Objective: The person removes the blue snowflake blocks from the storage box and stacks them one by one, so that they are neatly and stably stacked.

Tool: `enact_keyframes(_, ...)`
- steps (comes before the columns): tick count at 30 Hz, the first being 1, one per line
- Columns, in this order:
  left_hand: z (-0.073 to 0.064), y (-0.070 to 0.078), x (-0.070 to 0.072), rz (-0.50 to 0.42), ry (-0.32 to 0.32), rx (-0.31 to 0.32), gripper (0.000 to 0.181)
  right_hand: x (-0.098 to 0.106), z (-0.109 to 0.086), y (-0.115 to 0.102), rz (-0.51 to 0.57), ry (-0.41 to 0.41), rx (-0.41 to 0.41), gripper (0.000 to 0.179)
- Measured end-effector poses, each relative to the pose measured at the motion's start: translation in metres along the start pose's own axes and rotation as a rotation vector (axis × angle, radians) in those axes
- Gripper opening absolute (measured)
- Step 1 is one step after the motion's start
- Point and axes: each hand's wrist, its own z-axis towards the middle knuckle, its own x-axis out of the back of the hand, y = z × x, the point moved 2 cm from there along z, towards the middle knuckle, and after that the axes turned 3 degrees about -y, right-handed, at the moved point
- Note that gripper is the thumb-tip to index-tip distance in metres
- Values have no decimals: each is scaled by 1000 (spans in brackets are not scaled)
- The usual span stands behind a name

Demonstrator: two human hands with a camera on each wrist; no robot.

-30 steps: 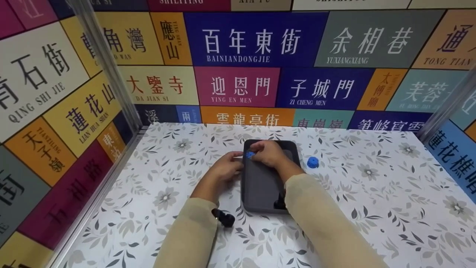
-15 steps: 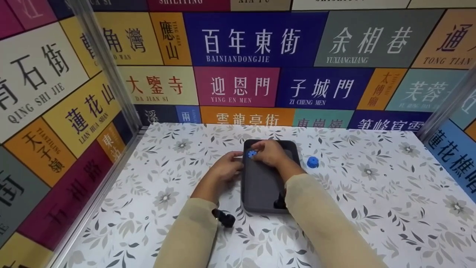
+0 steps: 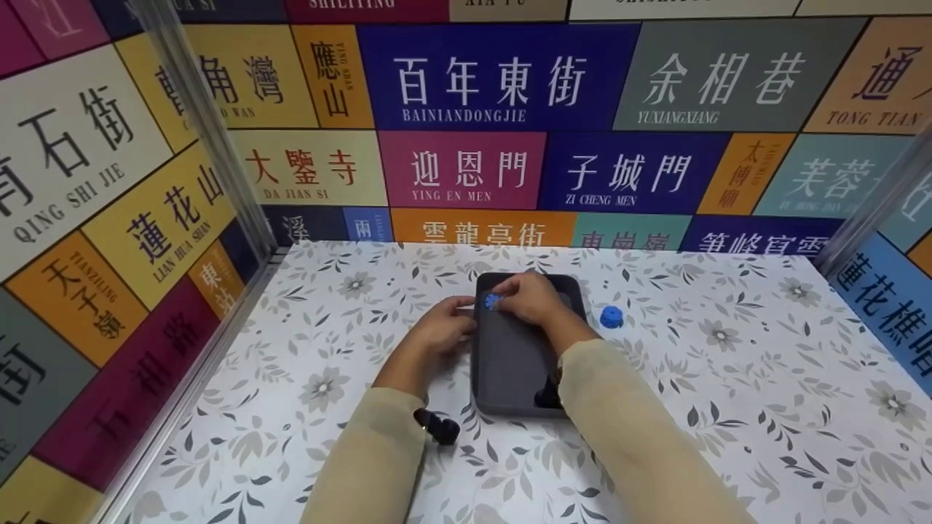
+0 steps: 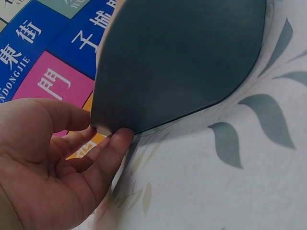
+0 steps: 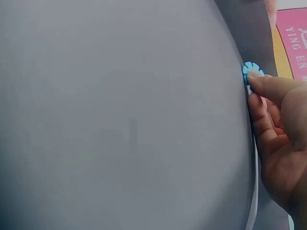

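Note:
A dark grey, rounded rectangular tray (image 3: 510, 364) lies on the table. My left hand (image 3: 443, 329) holds its left wall near the far end; in the left wrist view the thumb (image 4: 120, 139) and index finger touch the tray's edge. Over the tray's far left corner, my right hand (image 3: 533, 300) pinches a small blue snowflake disc (image 3: 492, 300) with notched edges. The right wrist view has this disc (image 5: 251, 72) between thumb and fingers, close to the tray's inner wall (image 5: 240, 28). Part of the disc is hidden behind the thumb.
Right of the tray sits a small blue lumpy piece (image 3: 611, 316), its exact kind unclear. A floral white cloth (image 3: 721, 407) covers the table. Printed panels (image 3: 466, 167) rise at the back and both sides. A black device (image 3: 439, 427) is strapped at the left wrist.
The blue disc has turned and shifted slightly in my right fingertips. My left hand stays at the tray's side, and the tray has not moved.

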Motion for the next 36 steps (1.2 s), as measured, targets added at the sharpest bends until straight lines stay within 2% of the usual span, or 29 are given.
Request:
enact_keyframes(5, -1, 1, 1, 12, 6, 4, 63, 2, -3, -2, 13, -4, -27, 20)
enact_keyframes(10, -1, 1, 1, 38, 22, 20, 63, 3, -4, -2, 44, 7, -2, 21)
enact_keyframes(12, -1, 1, 1, 36, 20, 22, 63, 5, -5, -2, 67, 25, 9, 22)
enact_keyframes(19, -1, -1, -1, -56, 6, 25, 61, 13, -8, -9, 172, 90, 46, 19)
enact_keyframes(26, -2, -2, -1, -58, 32, 38, 59, 30, -10, -18, 204, 189, 97, 20)
enact_keyframes(28, -2, -2, -2, -50, 33, 42, 58, 36, -16, -22, 269, 208, 85, 22)
enact_keyframes(32, -3, -1, -3, -9, 42, 39, 58, 52, -34, -29, 506, 233, 40, 25)
enact_keyframes(36, -3, 1, -2, -4, 44, 36, 60, 67, -51, -23, 682, 259, -4, 30)
